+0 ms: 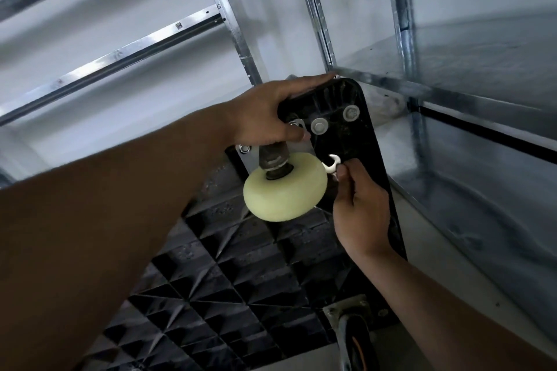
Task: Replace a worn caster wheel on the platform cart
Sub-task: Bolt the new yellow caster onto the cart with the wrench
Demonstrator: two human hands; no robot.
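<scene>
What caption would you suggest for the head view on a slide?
The left hand grips the upturned platform cart while the right hand holds a small wrench beside the cream caster wheel.

Mid-frame, my left hand lies on the cart corner above the wheel; the wrench and my right hand sit just right.

- Your 2 hands are bare: left hand and right hand.
- Your left forearm is bare from wrist to frame edge.
- Your right forearm is bare along all its visible length too.
</scene>
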